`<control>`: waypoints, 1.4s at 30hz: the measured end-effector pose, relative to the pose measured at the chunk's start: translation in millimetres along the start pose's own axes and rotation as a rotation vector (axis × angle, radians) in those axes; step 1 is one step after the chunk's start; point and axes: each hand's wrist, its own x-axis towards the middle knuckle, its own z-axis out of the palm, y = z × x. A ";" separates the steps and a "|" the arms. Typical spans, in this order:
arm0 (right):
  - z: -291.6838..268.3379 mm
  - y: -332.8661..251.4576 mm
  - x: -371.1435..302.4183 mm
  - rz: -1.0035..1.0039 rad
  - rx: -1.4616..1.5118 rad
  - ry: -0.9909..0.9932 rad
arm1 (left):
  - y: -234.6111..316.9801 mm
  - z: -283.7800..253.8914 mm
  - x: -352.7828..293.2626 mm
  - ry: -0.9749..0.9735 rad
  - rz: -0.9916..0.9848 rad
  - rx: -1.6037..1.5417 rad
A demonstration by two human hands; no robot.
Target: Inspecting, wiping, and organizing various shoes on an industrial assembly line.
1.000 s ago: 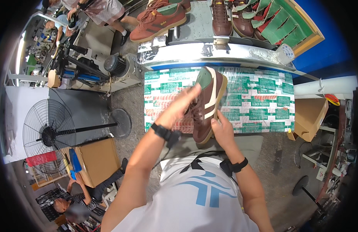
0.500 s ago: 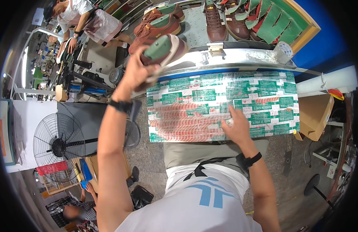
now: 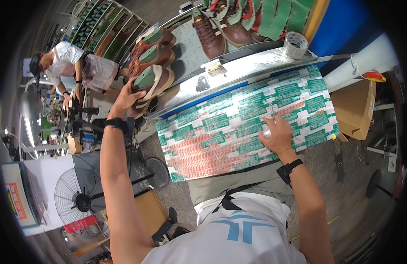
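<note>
My left hand [image 3: 125,97] grips a dark red shoe [image 3: 158,83] with a green insert in its opening and a pale sole. It is at the left end of the metal bench, right beside other reddish-brown shoes [image 3: 151,53] lined up there. Over the board [image 3: 238,127] covered with green and white printed tape, my right hand [image 3: 278,135] is half curled. Something small and pale shows by its thumb and fingers, too small to name.
Brown lace-up shoes [image 3: 211,37] stand farther along the bench [image 3: 184,39], near green torn sheets [image 3: 274,20]. A tape roll [image 3: 296,45] sits at the bench edge. A cardboard box [image 3: 354,110] is to the right, a fan [image 3: 82,200] to the left. Another person [image 3: 76,66] works at far left.
My left hand has brought the shoe down and left, in among the other shoes. My right hand has curled up more over the taped board. The whole view has turned.
</note>
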 end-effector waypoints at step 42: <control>-1.0 4.7 3.0 0.027 0.079 0.029 | 171.8 138.7 55.5 0.217 0.004 -0.362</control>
